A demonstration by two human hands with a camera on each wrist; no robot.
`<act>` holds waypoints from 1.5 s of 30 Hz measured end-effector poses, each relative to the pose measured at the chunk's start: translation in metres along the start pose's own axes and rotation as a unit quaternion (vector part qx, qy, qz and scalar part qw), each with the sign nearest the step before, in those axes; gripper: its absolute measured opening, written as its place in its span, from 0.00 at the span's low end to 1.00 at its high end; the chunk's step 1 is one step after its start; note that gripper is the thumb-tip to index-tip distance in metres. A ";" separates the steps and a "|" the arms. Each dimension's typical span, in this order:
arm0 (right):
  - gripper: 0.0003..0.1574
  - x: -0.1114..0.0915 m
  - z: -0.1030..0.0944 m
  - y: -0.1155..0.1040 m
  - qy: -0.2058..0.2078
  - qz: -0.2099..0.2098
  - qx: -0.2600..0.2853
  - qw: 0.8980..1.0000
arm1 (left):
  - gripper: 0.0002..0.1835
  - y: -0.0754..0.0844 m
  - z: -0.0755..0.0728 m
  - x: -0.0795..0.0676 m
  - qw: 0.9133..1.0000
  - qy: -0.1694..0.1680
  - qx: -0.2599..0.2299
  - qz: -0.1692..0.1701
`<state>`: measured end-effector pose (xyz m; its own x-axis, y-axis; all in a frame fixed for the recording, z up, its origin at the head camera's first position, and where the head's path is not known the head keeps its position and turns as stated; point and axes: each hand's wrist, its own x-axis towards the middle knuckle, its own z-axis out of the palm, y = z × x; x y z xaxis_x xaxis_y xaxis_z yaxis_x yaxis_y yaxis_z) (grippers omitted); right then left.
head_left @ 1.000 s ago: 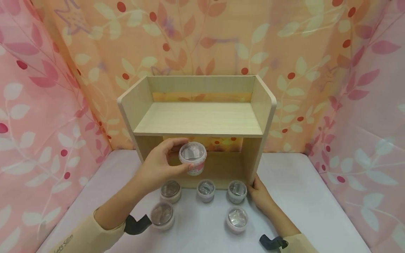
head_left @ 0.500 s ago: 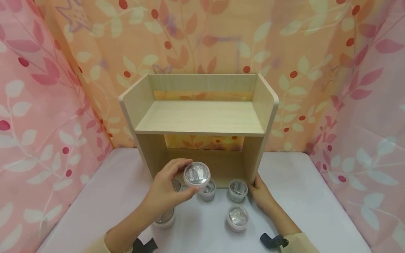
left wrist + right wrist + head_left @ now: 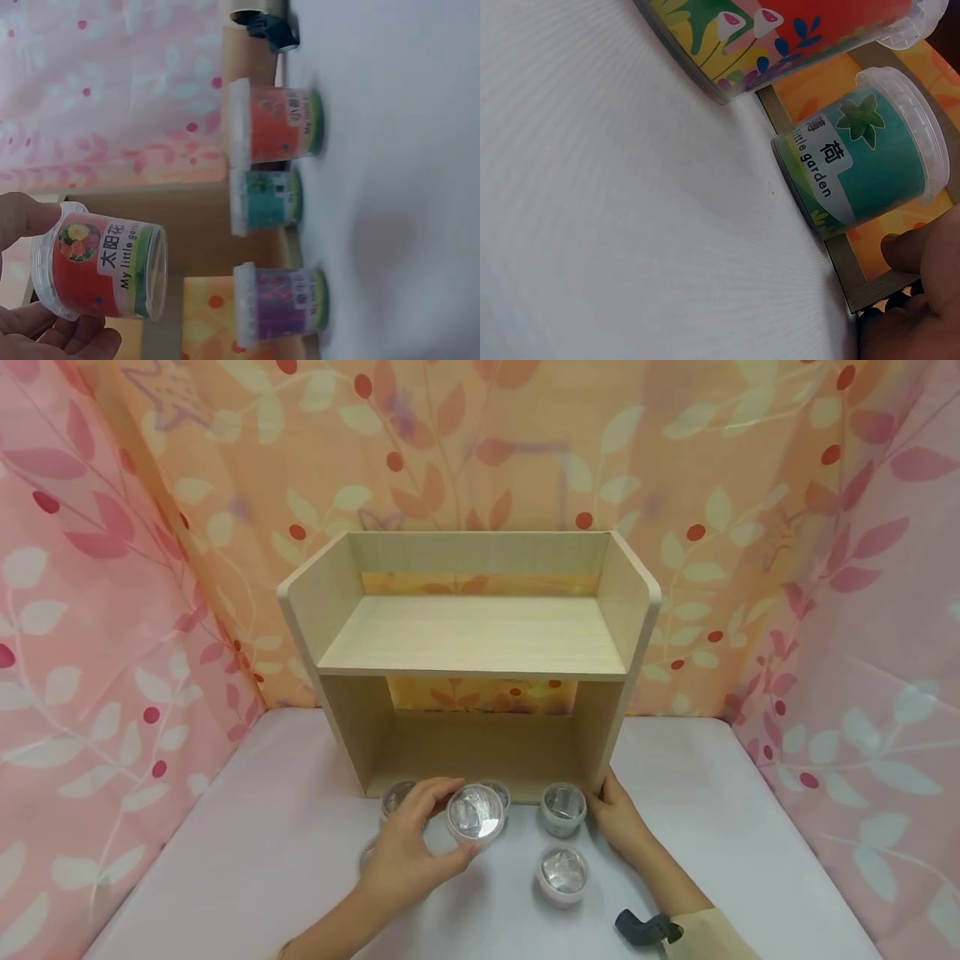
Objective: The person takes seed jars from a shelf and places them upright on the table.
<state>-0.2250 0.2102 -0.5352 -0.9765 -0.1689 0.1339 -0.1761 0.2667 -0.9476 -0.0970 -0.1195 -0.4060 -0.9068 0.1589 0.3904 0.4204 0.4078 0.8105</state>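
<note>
My left hand [image 3: 405, 860] pinches a small clear-lidded plastic cup [image 3: 476, 814] by its rim, thumb on one side and fingers on the other. In the left wrist view this planting cup [image 3: 94, 262] has a red label with flowers and stands off the white tabletop. My right hand [image 3: 621, 822] grips the lower front edge of the right side panel of a pale wooden shelf [image 3: 472, 635]. Just left of that hand stands a teal-labelled cup [image 3: 877, 150]. A red-labelled cup [image 3: 562, 874] stands nearer the front, and a purple-labelled one [image 3: 281, 304] is partly hidden behind the held cup in the head view.
Two more cups, one farther back [image 3: 396, 795] and one nearer [image 3: 366, 853], are partly covered by my left hand. The shelf has an upper board and a lower compartment. Patterned cloth [image 3: 465, 452] encloses the white table [image 3: 720, 827] at the back and sides.
My left hand has brought the held cup down and toward me, from before the shelf's lower compartment to low over the row of cups. The right hand has stayed on the panel.
</note>
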 end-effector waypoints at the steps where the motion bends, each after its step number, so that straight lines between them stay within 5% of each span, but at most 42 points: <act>1: 0.39 0.001 0.000 0.000 0.000 -0.001 0.002 1.000 | 0.42 -0.001 0.002 -0.002 1.000 0.000 0.002 -0.005; 8: 0.40 0.001 0.004 -0.002 0.000 0.007 0.015 1.000 | 0.42 -0.014 0.010 -0.012 1.000 0.006 -0.001 -0.024; 13: 0.38 0.001 0.005 -0.003 0.008 0.005 0.012 1.000 | 0.41 -0.024 0.019 -0.016 1.000 0.004 -0.013 -0.005; 19: 0.38 0.000 0.002 -0.004 0.014 0.004 0.003 1.000 | 0.40 -0.039 0.031 -0.018 0.999 -0.031 0.006 -0.007; 27: 0.38 0.001 -0.001 -0.008 0.012 0.005 -0.006 1.000 | 0.39 -0.054 0.037 -0.018 0.994 -0.094 -0.020 -0.054; 35: 0.36 0.004 0.000 -0.009 0.008 -0.003 0.000 1.000 | 0.40 -0.063 0.040 -0.017 0.991 -0.100 -0.037 -0.075; 45: 0.41 0.002 -0.001 -0.003 0.005 0.000 -0.026 1.000 | 0.39 -0.066 0.042 -0.022 0.990 -0.123 0.027 -0.058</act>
<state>-0.2262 0.2100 -0.5318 -0.9777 -0.1587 0.1372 -0.1819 0.3153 -0.9314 -0.1062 -0.1118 -0.4861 -0.9317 0.3199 0.1724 0.3167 0.4823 0.8167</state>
